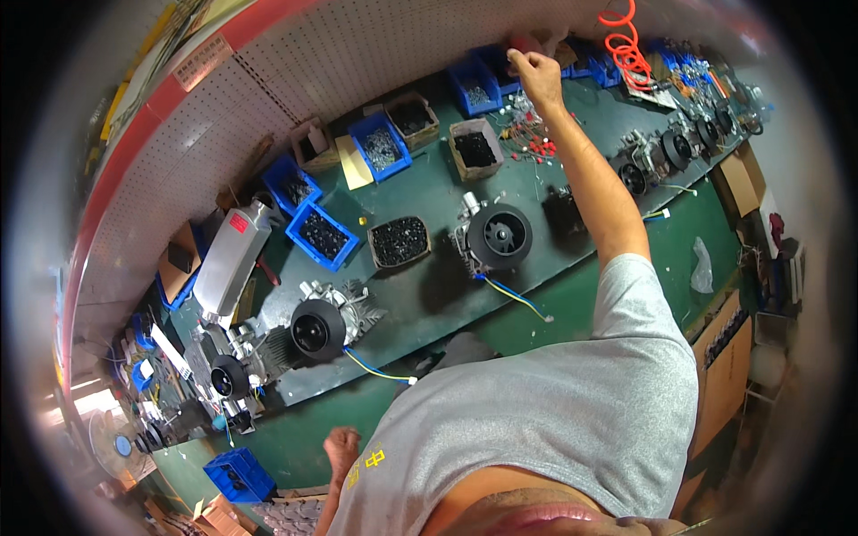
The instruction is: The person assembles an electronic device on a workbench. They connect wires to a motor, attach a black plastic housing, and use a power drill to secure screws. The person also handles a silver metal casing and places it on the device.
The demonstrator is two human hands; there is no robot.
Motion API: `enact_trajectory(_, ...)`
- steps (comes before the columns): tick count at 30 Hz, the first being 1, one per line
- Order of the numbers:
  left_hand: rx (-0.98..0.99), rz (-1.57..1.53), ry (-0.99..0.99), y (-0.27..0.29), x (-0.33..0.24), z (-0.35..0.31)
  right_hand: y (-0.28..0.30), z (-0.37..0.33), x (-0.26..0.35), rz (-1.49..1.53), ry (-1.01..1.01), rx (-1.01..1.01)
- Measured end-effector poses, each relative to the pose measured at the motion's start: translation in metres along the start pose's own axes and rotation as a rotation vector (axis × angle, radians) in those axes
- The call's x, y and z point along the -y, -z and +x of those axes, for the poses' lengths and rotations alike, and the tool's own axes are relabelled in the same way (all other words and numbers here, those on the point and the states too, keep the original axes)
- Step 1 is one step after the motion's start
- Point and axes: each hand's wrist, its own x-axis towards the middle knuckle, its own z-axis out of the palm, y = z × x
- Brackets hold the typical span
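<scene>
My right arm is stretched over the workbench, and my right hand is at the back by a row of blue bins. Its fingers are pinched together; whatever is between them is too small to make out. My left hand hangs in front of the bench, curled closed, its inside hidden. Two metal motor units with round black fan wheels sit on the bench before me, one in the middle and one further left. From each, blue and yellow wires with a white plug hang over the front edge.
Small parts fill a cardboard box, a blue tray and other bins. Red-capped parts lie loose below my right wrist. More fan units line both bench ends. An orange coiled hose hangs back right; a blue crate stands lower left.
</scene>
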Motion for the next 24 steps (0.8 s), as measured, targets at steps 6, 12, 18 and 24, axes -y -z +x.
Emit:
enact_trajectory(6,-0.142,0.105,-0.632,-0.028,-0.303,0.051,0.005,-0.055,0.148,0.143,0.178,0.208)
enact_trajectory(12,0.666,-0.855,-0.185,-0.103,-0.431,0.125,-0.012,-0.16,0.306,0.251,0.181,0.708)
enact_trajectory(18,0.569,-1.201,-0.07,-0.139,-0.477,0.103,0.008,-0.24,0.346,0.184,0.246,1.065)
enact_trajectory(24,0.648,-1.333,-0.204,-0.123,-0.471,0.1,0.05,-0.206,0.27,0.433,0.172,0.426)
